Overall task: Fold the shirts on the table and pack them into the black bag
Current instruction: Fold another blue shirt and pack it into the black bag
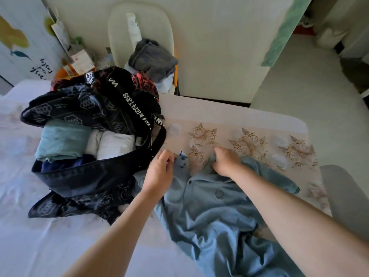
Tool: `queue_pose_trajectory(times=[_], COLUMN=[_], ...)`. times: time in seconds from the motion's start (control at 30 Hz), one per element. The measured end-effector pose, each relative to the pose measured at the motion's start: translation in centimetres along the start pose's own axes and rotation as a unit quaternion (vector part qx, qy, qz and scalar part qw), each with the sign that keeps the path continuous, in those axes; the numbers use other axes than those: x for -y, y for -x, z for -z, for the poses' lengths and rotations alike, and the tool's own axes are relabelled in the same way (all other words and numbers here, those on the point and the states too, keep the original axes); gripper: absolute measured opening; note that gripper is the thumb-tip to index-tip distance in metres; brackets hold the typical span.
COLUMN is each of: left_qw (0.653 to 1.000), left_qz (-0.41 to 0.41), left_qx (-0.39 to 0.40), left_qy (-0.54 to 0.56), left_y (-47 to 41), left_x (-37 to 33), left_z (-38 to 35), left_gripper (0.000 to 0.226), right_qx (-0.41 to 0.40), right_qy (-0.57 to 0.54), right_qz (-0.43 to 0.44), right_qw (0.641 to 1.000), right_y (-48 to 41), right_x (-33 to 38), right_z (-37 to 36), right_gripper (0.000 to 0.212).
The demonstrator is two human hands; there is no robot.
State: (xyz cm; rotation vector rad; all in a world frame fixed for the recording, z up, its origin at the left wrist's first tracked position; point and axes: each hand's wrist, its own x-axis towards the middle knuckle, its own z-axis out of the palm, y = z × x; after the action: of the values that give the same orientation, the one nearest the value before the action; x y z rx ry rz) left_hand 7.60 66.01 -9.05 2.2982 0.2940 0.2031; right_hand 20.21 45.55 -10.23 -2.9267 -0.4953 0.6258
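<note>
You've got both hands up at the collar end of the blue shirt (209, 212), and that makes sense: hold it there and you can draw it flat before any fold goes in. Your left hand (160, 169) has its fingers (169, 156) curled in a pinch on the top edge nearest the bag, right by what looks like a small white-and-blue label. Your right hand (226, 163) has its fingers bunched down over the collar fabric, gripping it.

The shirt lies front-up on the bench (249, 120), just right of the black bag (85, 176) and touching its side. It's a dusty-blue polo with a buttoned placket and a small badge on the chest. One sleeve is flung out to the right, and the lower body is heavily rumpled toward you. Not yet folded, I'd say.

The bag sits mouth open, with a teal roll (61, 139) and a white roll (115, 143) packed side by side, so room looks tight.
</note>
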Motion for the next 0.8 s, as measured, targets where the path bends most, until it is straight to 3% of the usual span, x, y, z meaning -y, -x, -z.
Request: queue_pose_trajectory(times=[0.07, 0.13, 0.2, 0.33, 0.43, 0.5, 0.6, 0.7, 0.8], left_qw=[0.998, 0.983, 0.963, 0.926, 0.894, 0.906, 0.954, 0.979, 0.989], left_qz=[0.052, 0.136, 0.173, 0.111, 0.143, 0.145, 0.085, 0.063, 0.023], left_qx=[0.033, 0.125, 0.206, 0.279, 0.333, 0.312, 0.197, 0.133, 0.081], left_qy=[0.027, 0.023, -0.032, -0.226, -0.265, -0.246, -0.208, -0.144, -0.119], left_y=[0.5, 0.7, 0.4, -0.8, -1.0, -0.7, -0.7, -1.4, -1.8], left_x=[0.0, -0.1, -0.5, -1.5, -3.5, -5.2, -7.4, -10.6, -14.8], left_z=[0.3, 0.0, -0.5, -1.6, -1.5, -1.1, 0.6, 3.1, 6.5], left_gripper=[0.021, 0.017, 0.025, 0.053, 0.036, 0.036, 0.031, 0.023, 0.02], right_qx=[-0.028, -0.068, -0.068, -0.068, -0.108, -0.122, -0.118, -0.118, -0.145], right_qy=[-0.083, -0.142, -0.154, -0.112, -0.128, -0.141, -0.194, -0.261, -0.275], right_qz=[-0.001, 0.026, 0.055, 0.078, 0.053, 0.035, -0.014, -0.059, -0.071], right_qw=[0.996, 0.987, 0.984, 0.988, 0.985, 0.982, 0.974, 0.956, 0.948], right_y=[0.6, 2.1, 3.8, 6.6, 8.5, 10.0, 12.5, 15.1, 17.5], right_x=[-0.8, -1.7, -2.6, -3.8, -4.1, -3.9, -3.6, -3.1, -2.6], right_z=[0.3, 0.4, 0.4, 1.2, 2.9, 4.5, 6.8, 9.2, 12.2], right_gripper=[0.01, 0.007, 0.015, 0.027, 0.033, 0.028, 0.021, 0.007, 0.015])
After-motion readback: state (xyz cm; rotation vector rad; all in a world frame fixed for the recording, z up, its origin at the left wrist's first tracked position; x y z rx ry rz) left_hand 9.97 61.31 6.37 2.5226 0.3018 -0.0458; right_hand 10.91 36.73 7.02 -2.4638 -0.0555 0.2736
